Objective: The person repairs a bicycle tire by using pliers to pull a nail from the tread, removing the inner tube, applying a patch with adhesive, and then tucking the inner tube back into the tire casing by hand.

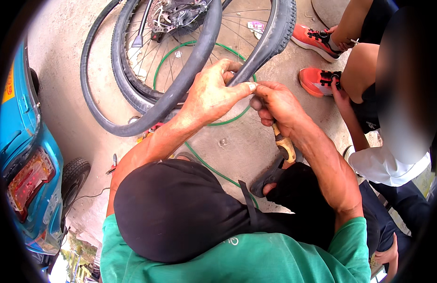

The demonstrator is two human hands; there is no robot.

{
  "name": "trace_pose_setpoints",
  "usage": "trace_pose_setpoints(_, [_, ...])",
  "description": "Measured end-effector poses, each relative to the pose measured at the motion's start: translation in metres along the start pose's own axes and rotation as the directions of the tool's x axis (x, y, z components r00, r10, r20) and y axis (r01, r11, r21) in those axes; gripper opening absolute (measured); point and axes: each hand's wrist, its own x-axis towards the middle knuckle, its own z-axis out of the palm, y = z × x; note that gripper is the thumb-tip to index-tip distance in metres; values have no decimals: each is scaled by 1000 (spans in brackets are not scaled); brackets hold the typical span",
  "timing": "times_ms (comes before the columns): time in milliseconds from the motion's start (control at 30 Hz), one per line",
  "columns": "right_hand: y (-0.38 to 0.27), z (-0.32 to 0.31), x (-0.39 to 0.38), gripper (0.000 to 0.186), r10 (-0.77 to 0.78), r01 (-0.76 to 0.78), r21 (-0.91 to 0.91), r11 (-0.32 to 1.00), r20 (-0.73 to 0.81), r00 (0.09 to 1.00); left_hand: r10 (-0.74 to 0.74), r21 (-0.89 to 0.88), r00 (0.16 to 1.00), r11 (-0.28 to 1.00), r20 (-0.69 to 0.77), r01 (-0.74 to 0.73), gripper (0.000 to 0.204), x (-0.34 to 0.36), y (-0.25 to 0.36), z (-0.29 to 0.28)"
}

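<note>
My left hand (211, 94) grips the edge of a black knobbly bicycle tyre (277, 35), its thumb stretched out to the right along the rubber. My right hand (280, 104) meets that thumb, thumb and forefinger pinched at the tyre's edge. From below its curled fingers sticks out the yellow-and-black handle of a tool (285, 147); its other end is hidden. A smooth black inner tube (152, 120) loops out of the tyre and over the wheel to the left. The spoked wheel (169, 75) with a brake disc lies beyond my hands.
A green hose (211, 168) curls over the concrete floor (228, 146). At left stands a blue vehicle (44, 155) with a black wheel. Close on the right sit people, one in orange-red shoes (317, 81). My black-clad knees (171, 207) are between my arms.
</note>
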Motion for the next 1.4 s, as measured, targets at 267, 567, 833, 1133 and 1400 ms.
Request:
trace_pose_setpoints(267, [-16, 1, -8, 25, -68, 33, -272, 962, -119, 991, 242, -78, 964, 965, -111, -251, 40, -17, -5, 16])
trace_pose_setpoints(567, [-32, 11, -17, 53, -79, 32, -309, 951, -143, 987, 599, 198, 796, 793, -83, -576, 73, -36, -24, 19])
trace_pose_setpoints(833, [-24, 17, 3, 61, -156, -2, -458, 889, -307, 939, 651, 223, 757, 746, -51, -627, 79, -36, -25, 20])
trace_pose_setpoints(1133, [-5, 13, 9, 42, -224, 106, -384, 917, -274, 935, 651, 228, 759, 741, -14, -632, 73, -34, -28, 17])
trace_pose_setpoints(1400, [13, 0, 23, 41, -296, 221, -311, 924, -218, 930, 658, 227, 753, 734, -5, -640, 59, -29, -32, 17])
